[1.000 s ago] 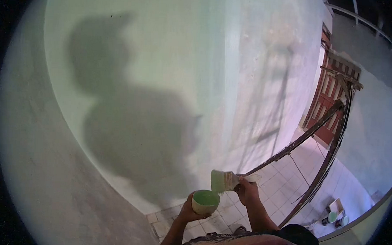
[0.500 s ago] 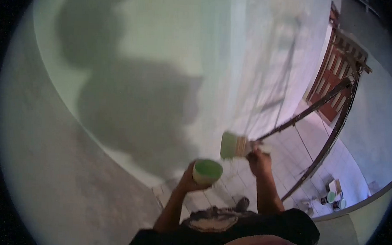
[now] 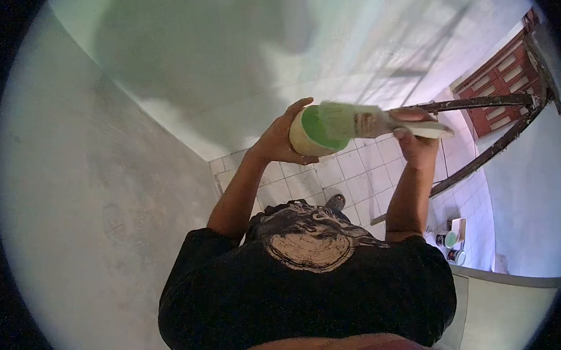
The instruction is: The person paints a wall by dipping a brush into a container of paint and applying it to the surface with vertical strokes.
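Brush (image 3: 361, 122) bristles blurred beside right hand (image 3: 416, 131), hiding part of bowl (image 3: 304, 142). Dark bar (image 3: 481, 103) partly hidden behind that hand.

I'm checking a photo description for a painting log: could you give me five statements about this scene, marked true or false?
1. The left hand holds a bowl. True.
2. The paint in the bowl is blue. False: it is green.
3. The bristles of the brush overlap the bowl's opening in this view. True.
4. The brush is gripped by its bristles. False: the right hand grips its handle.
5. The floor is tiled. True.
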`<state>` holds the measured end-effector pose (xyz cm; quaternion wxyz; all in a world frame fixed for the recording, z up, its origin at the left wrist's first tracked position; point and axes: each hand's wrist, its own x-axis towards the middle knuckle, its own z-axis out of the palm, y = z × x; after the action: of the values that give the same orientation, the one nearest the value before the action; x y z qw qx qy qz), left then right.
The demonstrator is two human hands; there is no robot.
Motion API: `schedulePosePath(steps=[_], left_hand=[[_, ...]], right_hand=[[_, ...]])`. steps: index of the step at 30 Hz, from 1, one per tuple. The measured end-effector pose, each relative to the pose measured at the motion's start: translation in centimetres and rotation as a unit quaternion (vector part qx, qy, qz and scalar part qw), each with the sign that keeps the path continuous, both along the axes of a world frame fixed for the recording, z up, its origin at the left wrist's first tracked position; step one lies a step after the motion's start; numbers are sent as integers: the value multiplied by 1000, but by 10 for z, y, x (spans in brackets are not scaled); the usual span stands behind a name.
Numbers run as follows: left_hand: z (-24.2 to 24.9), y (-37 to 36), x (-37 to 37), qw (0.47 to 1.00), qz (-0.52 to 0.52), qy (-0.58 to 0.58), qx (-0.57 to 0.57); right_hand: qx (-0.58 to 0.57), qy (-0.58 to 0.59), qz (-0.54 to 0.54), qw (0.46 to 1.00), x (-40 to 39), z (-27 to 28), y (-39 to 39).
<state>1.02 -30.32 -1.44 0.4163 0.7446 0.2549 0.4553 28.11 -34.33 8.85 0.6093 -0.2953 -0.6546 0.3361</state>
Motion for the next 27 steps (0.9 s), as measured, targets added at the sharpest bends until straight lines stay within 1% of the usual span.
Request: schedulePosePath(steps=[1,2,3,5,6,8,9,10,12,13,15,16,17,18,19,21,22,23,25,26,27], left_hand=[[-7,-3,1,1000,-4,-1,-2],[-14,-6,1,1000,-12,-17,-19],[-20,-9,1,999,-19,-35,-37],[-27,-18,1,998,-16,-39,-44],[-31,-24,1,998,-13,-40,-52],[-43,-28,0,997,-13,-41,-69],[-48,-28,0,996,-13,-41,-73],[-52,-28,0,995,-13,-42,-86],[-50,-28,0,998,2,5,-59],[-49,-28,1,998,3,4,-70],[-44,-29,5,997,2,-24,-67],[-39,-29,4,999,13,19,-48],[-40,-29,5,999,11,18,-50],[-41,-28,7,999,1,-7,-43],[-43,-28,8,999,-10,-32,-36],[-39,-30,9,999,-15,-19,-45],[-37,-31,8,999,-15,-7,-51],[-37,-31,8,998,-18,-3,-54],[-37,-31,9,999,-24,1,-32],[-38,-32,10,999,-25,3,-34],[-39,-31,10,999,-25,21,-25]], right_hand=[[-34,-29,6,999,-2,0,-7],[-52,-63,-20,996,-3,-1,-15],[-65,-42,-17,997,-3,-5,-19],[-29,-29,-33,999,0,-17,-24],[-38,-31,-33,998,3,-21,-25],[-48,-23,-60,997,13,-28,-28],[-54,-37,-90,994,15,-27,-33],[-43,-23,-95,994,17,-29,-34],[-25,-12,-99,995,25,-35,-31],[-32,2,-91,995,30,-40,-29],[-72,23,-69,995,15,-26,-36],[-76,21,-69,994,8,-22,-39],[-69,-56,-90,992,2,-18,-43],[-61,-131,-111,983,-3,-14,-45],[-62,-131,-116,983,-8,-10,-46],[-42,-150,-7,988,-17,-3,-47],[-22,-141,26,989,-20,-2,-45],[-24,-137,24,990,-20,0,-46],[-77,-196,63,975,-20,4,-47],[-79,-194,63,976,-22,6,-48],[-100,-217,40,970,-25,6,-49]])
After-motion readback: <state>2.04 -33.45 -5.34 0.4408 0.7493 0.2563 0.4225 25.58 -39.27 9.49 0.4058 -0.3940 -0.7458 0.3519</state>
